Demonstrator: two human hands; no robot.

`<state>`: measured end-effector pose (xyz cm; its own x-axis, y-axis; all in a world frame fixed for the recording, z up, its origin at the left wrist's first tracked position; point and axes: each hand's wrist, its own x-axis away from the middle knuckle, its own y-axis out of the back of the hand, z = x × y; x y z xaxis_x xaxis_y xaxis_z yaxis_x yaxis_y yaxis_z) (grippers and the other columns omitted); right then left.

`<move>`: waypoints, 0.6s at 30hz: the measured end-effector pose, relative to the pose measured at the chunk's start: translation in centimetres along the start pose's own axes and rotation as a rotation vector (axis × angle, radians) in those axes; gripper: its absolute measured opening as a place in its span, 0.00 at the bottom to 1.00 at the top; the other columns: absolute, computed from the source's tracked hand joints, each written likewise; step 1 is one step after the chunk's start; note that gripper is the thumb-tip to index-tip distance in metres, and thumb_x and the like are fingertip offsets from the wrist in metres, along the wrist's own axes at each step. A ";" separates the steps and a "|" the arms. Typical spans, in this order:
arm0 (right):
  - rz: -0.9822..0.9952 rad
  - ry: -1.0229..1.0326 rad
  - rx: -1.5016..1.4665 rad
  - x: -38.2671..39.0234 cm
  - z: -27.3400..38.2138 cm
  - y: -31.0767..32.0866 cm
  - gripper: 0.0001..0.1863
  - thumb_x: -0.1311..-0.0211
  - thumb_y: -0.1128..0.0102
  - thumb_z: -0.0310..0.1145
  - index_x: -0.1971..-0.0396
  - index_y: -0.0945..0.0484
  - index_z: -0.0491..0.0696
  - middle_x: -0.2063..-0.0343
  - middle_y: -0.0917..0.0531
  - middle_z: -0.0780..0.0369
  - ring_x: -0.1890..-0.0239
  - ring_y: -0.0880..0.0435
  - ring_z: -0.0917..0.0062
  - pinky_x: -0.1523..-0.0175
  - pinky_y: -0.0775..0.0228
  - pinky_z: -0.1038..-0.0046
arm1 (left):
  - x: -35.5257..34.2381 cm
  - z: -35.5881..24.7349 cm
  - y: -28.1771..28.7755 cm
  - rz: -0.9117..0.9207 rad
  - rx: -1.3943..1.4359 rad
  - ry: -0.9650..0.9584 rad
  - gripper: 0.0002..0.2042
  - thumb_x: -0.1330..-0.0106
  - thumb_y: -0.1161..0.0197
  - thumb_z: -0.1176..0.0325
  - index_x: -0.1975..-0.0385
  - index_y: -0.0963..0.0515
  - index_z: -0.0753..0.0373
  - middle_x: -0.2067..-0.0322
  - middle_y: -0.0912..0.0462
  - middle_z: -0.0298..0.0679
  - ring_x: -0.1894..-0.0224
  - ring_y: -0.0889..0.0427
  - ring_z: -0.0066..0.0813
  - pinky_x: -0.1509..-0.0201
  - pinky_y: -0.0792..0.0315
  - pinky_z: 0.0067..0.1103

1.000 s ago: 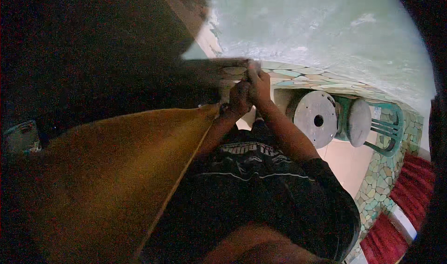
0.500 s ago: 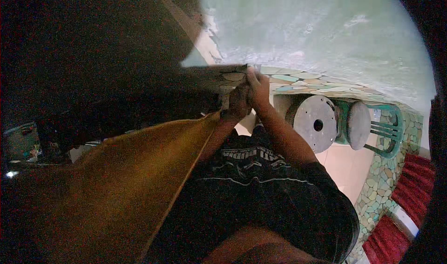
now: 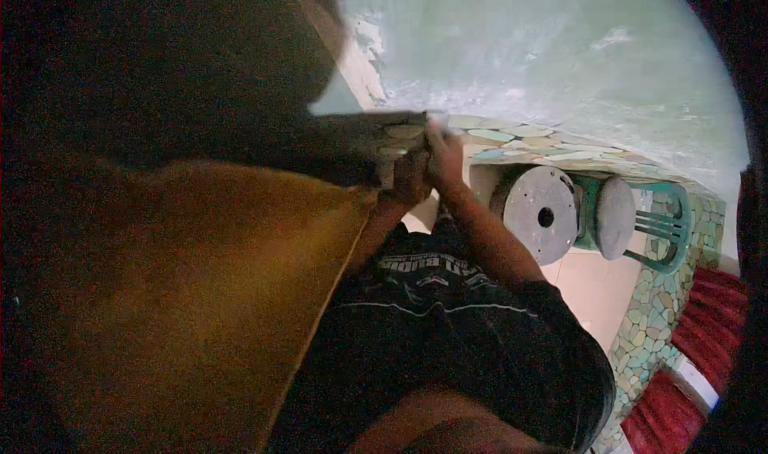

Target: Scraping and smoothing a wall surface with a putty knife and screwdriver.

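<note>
Pale, blurred object point(image 3: 438, 120) shows where a broad green wall point(image 3: 560, 54) meets a stone-patterned band point(image 3: 496, 136), straight ahead of two converged hands. Nearer is the right hand point(image 3: 450, 162), its fingers pointing up to the object, while the left hand point(image 3: 410, 176) sits close beside, slightly lower. Each grip looks curled; how tightly, around what, and the object's long axis cannot be told.

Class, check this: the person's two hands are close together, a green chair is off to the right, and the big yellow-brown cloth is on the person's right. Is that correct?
Not quite: the yellow-brown cloth is on the person's left, as the head view shows. The left hand and right hand are close together, and the green chair is off right.
</note>
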<state>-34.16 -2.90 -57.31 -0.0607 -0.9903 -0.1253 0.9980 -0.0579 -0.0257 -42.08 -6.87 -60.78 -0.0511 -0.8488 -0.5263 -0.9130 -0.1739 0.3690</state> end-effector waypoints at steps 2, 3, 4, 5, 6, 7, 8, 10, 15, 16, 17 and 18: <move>-0.046 -0.237 -0.197 0.3 0.4 -2.0 0.20 0.41 0.45 0.44 0.78 0.24 0.39 0.83 0.23 0.69 0.80 0.29 0.83 0.73 0.35 0.77 | 1.6 4.0 -2.9 -0.270 -0.503 0.103 0.17 0.49 0.41 0.67 0.61 0.31 0.66 0.63 0.28 0.49 0.65 0.28 0.51 0.61 0.32 0.35; -0.041 -0.239 -0.192 -0.4 1.7 -1.9 0.20 0.41 0.45 0.44 0.78 0.24 0.39 0.83 0.23 0.69 0.80 0.29 0.83 0.73 0.35 0.77 | 2.0 5.8 -2.8 -0.275 -0.501 0.108 0.17 0.49 0.41 0.67 0.61 0.31 0.66 0.63 0.28 0.49 0.65 0.28 0.51 0.61 0.32 0.35; 0.043 -0.261 -0.100 -1.0 3.5 -1.3 0.19 0.41 0.46 0.43 0.78 0.24 0.39 0.83 0.23 0.68 0.80 0.29 0.82 0.73 0.35 0.77 | 2.6 6.8 -1.9 -0.039 -0.271 0.164 0.17 0.48 0.42 0.66 0.60 0.31 0.66 0.63 0.28 0.50 0.64 0.29 0.51 0.61 0.32 0.36; 0.131 -0.281 -0.010 -1.1 5.0 -0.9 0.19 0.41 0.46 0.43 0.77 0.23 0.39 0.83 0.23 0.67 0.80 0.28 0.81 0.72 0.35 0.76 | 3.1 6.4 -0.7 0.190 -0.039 0.215 0.17 0.47 0.42 0.66 0.59 0.31 0.65 0.63 0.28 0.51 0.63 0.29 0.51 0.60 0.33 0.36; 0.075 -0.293 -0.332 -0.6 5.6 -1.7 0.18 0.41 0.46 0.42 0.78 0.23 0.40 0.85 0.24 0.67 0.81 0.29 0.80 0.73 0.35 0.75 | 3.7 5.8 0.0 0.197 -0.036 0.224 0.17 0.47 0.42 0.66 0.59 0.31 0.65 0.63 0.28 0.51 0.63 0.29 0.51 0.60 0.33 0.36; 0.063 -0.289 -0.334 -1.0 4.5 -1.1 0.18 0.41 0.46 0.42 0.78 0.23 0.40 0.85 0.24 0.67 0.81 0.29 0.80 0.73 0.35 0.75 | 1.4 3.6 1.0 0.252 -0.019 0.289 0.17 0.46 0.43 0.64 0.59 0.31 0.65 0.64 0.28 0.51 0.63 0.29 0.50 0.60 0.33 0.36; 0.064 -0.296 -0.206 -0.7 2.8 -0.4 0.17 0.40 0.46 0.41 0.77 0.23 0.41 0.84 0.24 0.66 0.80 0.29 0.81 0.73 0.36 0.76 | 0.1 1.8 1.8 0.300 -0.003 0.353 0.17 0.46 0.43 0.63 0.59 0.31 0.65 0.64 0.28 0.51 0.63 0.29 0.49 0.60 0.34 0.36; -0.009 -0.069 -0.044 1.0 -3.0 -0.8 0.16 0.37 0.51 0.40 0.69 0.24 0.42 0.76 0.23 0.66 0.75 0.29 0.83 0.69 0.36 0.78 | 2.9 3.8 0.4 0.199 0.057 0.275 0.16 0.44 0.45 0.62 0.59 0.30 0.65 0.64 0.28 0.51 0.62 0.29 0.49 0.59 0.34 0.36; 0.148 -0.464 -0.284 3.3 2.9 -1.3 0.18 0.37 0.52 0.44 0.74 0.27 0.43 0.79 0.25 0.66 0.76 0.29 0.84 0.70 0.37 0.77 | 3.5 0.9 2.5 0.062 0.388 0.552 0.19 0.36 0.54 0.57 0.54 0.31 0.66 0.63 0.27 0.51 0.61 0.28 0.48 0.58 0.34 0.36; 0.181 -0.462 -0.231 3.5 2.7 -1.2 0.19 0.36 0.54 0.44 0.70 0.26 0.41 0.76 0.24 0.65 0.73 0.28 0.82 0.68 0.35 0.77 | 3.6 1.0 2.2 0.026 0.443 0.574 0.19 0.35 0.55 0.57 0.54 0.31 0.66 0.63 0.27 0.51 0.61 0.28 0.48 0.58 0.34 0.36; 0.219 -0.455 -0.178 3.1 3.1 -1.6 0.21 0.35 0.55 0.45 0.65 0.25 0.39 0.74 0.22 0.64 0.70 0.28 0.81 0.65 0.34 0.76 | 3.5 1.5 1.9 -0.014 0.496 0.591 0.20 0.35 0.56 0.56 0.54 0.32 0.66 0.63 0.27 0.51 0.61 0.28 0.48 0.58 0.34 0.36; 0.224 -0.451 -0.179 2.7 3.5 -2.1 0.21 0.35 0.55 0.45 0.65 0.25 0.39 0.74 0.22 0.64 0.70 0.28 0.81 0.65 0.34 0.76 | 3.5 2.0 1.7 -0.055 0.549 0.608 0.20 0.34 0.57 0.56 0.53 0.32 0.66 0.63 0.27 0.51 0.61 0.28 0.48 0.58 0.34 0.36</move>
<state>-36.31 -5.89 -54.14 0.2062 -0.9342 0.2911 0.9646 0.1442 -0.2208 -44.64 -9.08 -63.53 0.0841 -0.9959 0.0322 -0.9838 -0.0881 -0.1559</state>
